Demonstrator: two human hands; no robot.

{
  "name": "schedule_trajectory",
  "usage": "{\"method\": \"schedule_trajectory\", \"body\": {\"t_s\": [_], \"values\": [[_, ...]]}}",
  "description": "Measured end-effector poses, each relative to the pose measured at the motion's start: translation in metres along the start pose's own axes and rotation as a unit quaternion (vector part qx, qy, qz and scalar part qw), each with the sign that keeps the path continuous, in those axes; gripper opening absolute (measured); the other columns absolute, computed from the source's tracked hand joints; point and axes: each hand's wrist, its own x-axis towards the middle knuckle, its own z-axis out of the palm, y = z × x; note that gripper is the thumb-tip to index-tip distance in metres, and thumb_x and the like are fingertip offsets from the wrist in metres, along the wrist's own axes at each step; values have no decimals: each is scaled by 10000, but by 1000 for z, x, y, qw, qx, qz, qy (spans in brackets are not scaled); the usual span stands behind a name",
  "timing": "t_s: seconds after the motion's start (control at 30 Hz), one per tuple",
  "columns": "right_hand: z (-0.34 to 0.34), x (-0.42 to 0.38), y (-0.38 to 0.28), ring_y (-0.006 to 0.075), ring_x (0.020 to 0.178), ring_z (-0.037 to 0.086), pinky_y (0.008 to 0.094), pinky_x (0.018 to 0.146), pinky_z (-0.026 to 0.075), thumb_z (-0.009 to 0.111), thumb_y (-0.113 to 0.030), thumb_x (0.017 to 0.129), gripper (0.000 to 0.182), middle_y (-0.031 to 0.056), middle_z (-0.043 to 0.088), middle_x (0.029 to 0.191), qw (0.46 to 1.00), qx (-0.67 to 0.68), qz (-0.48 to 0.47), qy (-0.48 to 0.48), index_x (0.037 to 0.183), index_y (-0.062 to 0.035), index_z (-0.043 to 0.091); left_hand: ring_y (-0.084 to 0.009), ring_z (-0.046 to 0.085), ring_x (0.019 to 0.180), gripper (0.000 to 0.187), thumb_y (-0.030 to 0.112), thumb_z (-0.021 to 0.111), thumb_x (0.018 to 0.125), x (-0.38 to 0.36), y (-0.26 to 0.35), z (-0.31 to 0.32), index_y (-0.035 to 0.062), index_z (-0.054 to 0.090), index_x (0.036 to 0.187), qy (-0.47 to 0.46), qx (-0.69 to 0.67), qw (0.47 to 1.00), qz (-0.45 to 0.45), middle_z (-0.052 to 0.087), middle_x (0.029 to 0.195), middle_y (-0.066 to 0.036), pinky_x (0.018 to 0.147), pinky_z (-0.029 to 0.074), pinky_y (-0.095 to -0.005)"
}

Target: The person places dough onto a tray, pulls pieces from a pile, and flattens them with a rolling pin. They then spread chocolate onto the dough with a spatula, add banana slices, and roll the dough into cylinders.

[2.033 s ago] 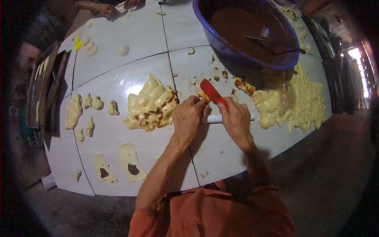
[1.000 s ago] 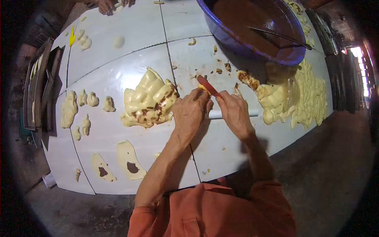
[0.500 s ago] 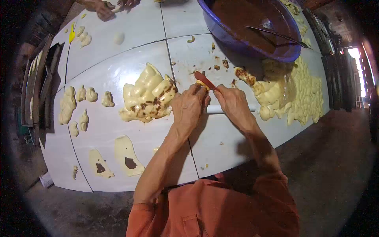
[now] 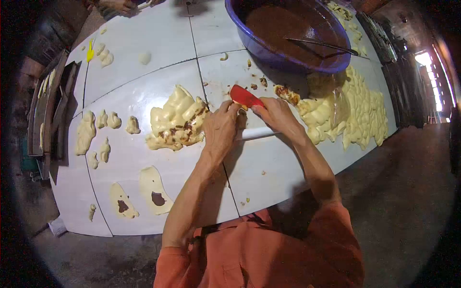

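Note:
My right hand (image 4: 279, 115) is closed around a red scraper (image 4: 242, 96), its broad blade angled toward the upper left. Close beside it, my left hand (image 4: 220, 128) has its fingers curled together at a small piece of dough (image 4: 244, 107), partly hidden under the scraper and fingers. A white rod like a rolling pin (image 4: 258, 133) lies below and between the hands. Left of my left hand sits a mound of yellow dough (image 4: 175, 110) streaked with brown filling.
A purple basin (image 4: 235, 21) of brown filling, with a long dark utensil (image 4: 326, 44) in it, stands top right. Many dough pieces (image 4: 362, 108) cover the right side. Two flattened dough pieces (image 4: 152, 180) bear filling. A yellow tool (image 4: 90, 50) lies far left; another person's hands (image 4: 117, 6) are at the top.
The scraper's blade has turned to show more of its broad face. Both hands stay close together. The view has shifted slightly, and the other person's hands now sit nearer the top edge.

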Motion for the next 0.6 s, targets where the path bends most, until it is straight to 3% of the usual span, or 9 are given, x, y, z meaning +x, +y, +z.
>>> {"method": "schedule_trajectory", "body": {"t_s": [0.2, 0.23, 0.27, 0.37, 0.47, 0.53, 0.57, 0.6], "values": [[8, -5, 11, 457, 786, 695, 552, 727, 529, 614, -340, 984, 335, 241, 698, 785, 997, -32, -47, 61, 924, -23, 702, -253, 722, 817, 160, 202, 646, 929, 19, -4, -6, 145, 715, 1061, -36, 60, 996, 55, 708, 988, -58, 724, 519, -436], [4, -4, 11, 454, 782, 695, 552, 726, 530, 616, -351, 982, 340, 236, 701, 785, 997, -32, -48, 47, 928, -27, 705, -307, 726, 771, 280, 176, 742, 822, 22, -8, 0, 215, 750, 1100, -57, 97, 993, 41, 725, 1061, -32, 704, 581, -434], [0, -4, 10, 451, 779, 695, 553, 725, 531, 618, -363, 979, 346, 231, 705, 785, 998, -31, -48, 32, 932, -32, 708, -307, 726, 771, 280, 176, 742, 822, 22, -12, 2, 215, 750, 1100, -57, 98, 993, 42, 725, 1061, -32, 704, 581, -434], [-7, -1, 19, 408, 705, 691, 514, 685, 527, 648, -406, 973, 375, 181, 694, 722, 1000, 23, 12, 12, 953, -39, 723, -307, 735, 796, 179, 155, 718, 835, 25, -12, -2, 189, 795, 992, -76, 86, 993, 39, 732, 1054, -50, 727, 584, -429], [-9, 1, 30, 360, 695, 688, 475, 674, 519, 676, -426, 966, 393, 153, 685, 715, 987, 140, 76, -35, 980, -37, 734, -313, 737, 830, 227, 144, 708, 838, 30, -14, -6, 186, 795, 1044, -119, 57, 991, 16, 732, 1072, -64, 754, 591, -428], [-10, 1, 23, 191, 626, 615, 365, 613, 473, 694, -391, 964, 388, 65, 649, 684, 992, 71, 41, 92, 956, -3, 717, -323, 737, 883, 233, 146, 705, 844, 35, -11, -14, 180, 794, 1056, -150, 67, 986, 9, 733, 1085, -75, 779, 594, -426], [-18, -5, 22, 377, 856, 703, 494, 776, 532, 699, -399, 965, 404, 200, 721, 910, 996, 15, 60, 69, 1100, -18, 714, -337, 739, 875, 198, 117, 660, 864, 38, -12, -16, 141, 781, 1019, -155, 71, 985, 33, 726, 1024, -115, 754, 590, -443], [-13, -6, 27, 377, 856, 703, 494, 776, 532, 699, -399, 965, 404, 200, 721, 910, 996, 17, 63, 68, 1100, -18, 714, -351, 741, 866, 181, 89, 614, 885, 40, -14, -17, 103, 768, 981, -161, 75, 982, 58, 720, 963, -156, 729, 585, -461]]}}
